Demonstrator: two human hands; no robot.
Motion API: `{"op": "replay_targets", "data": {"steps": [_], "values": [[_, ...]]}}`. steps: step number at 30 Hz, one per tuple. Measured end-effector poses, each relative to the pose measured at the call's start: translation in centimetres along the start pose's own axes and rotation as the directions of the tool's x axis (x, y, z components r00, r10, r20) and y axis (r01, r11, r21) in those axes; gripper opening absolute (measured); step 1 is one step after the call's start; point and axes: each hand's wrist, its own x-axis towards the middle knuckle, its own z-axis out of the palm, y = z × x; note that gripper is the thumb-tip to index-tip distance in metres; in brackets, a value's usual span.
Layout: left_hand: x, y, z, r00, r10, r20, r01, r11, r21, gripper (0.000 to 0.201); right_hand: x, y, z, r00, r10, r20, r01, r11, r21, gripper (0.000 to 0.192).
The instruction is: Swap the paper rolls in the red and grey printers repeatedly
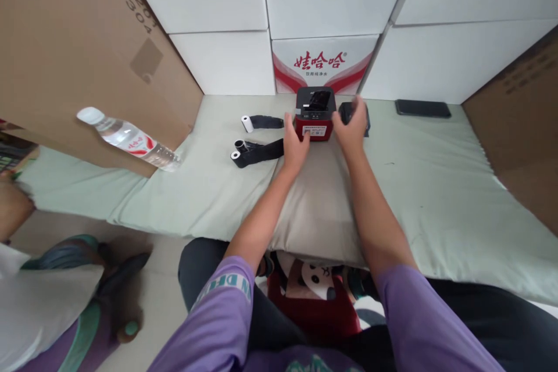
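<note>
A small red and black label printer [314, 122] stands on the cloth, with a glossy dark window on top and a white sticker on its front. At its left front corner is my left hand [297, 145], thumb on the front and a finger along the side, gripping it. My right hand [351, 125] is by the printer's right side, slightly blurred, fingers apart and one raised. Partly behind that hand lies a black object [347, 110] whose kind I cannot make out. Left of the printer lie a black-wrapped roll with a white end [265, 122] and black ribbon rolls [257, 154].
A water bottle [131, 138] leans against a cardboard box [87, 29] at the left. White cartons [325, 64] line the back. A black phone [422, 108] lies at the right, near another cardboard box [518, 110]. Another person's arm [13, 206] shows at far left.
</note>
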Motion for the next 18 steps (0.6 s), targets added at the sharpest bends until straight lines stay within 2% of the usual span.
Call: {"op": "replay_targets", "data": {"steps": [2,3,4,6,8,12,15,18], "values": [[-1.7,1.6,0.0,0.992,0.073,-0.105,-0.069,0.997,0.043,0.055,0.6,0.6,-1.5,0.979,0.198,-0.056,-0.204,0.967,-0.151,0.095],[-2.4,2.2,0.0,0.985,0.113,-0.127,-0.106,0.992,0.067,0.046,0.7,0.9,-2.1,0.947,0.314,-0.065,-0.321,0.922,-0.216,0.102],[-2.9,2.6,0.0,0.981,0.149,-0.127,-0.139,0.986,0.09,0.037,0.5,1.0,-2.6,0.911,0.408,-0.059,-0.408,0.872,-0.273,0.11],[-3.5,3.1,0.1,0.977,0.195,-0.091,-0.183,0.975,0.126,0.021,0.0,1.2,-2.9,0.862,0.506,-0.021,-0.481,0.805,-0.348,0.125],[-3.7,3.0,0.3,0.978,0.204,-0.034,-0.197,0.97,0.143,0.015,-0.5,1.2,-2.7,0.866,0.5,0.023,-0.457,0.809,-0.369,0.131],[-3.4,2.5,0.4,0.991,0.125,0.047,-0.131,0.982,0.136,0.015,-0.9,0.8,-2.6,0.888,0.458,0.039,-0.424,0.849,-0.316,0.123],[-3.3,2.6,0.3,0.993,0.048,0.108,-0.061,0.991,0.12,0.013,-1.8,0.1,-3.8,0.888,0.46,0.002,-0.442,0.855,-0.272,0.118],[-3.3,2.8,0.1,0.981,0.029,0.193,-0.054,0.991,0.124,0.013,-4.9,-1.2,-5.9,0.894,0.447,-0.032,-0.441,0.866,-0.238,0.118]]}}
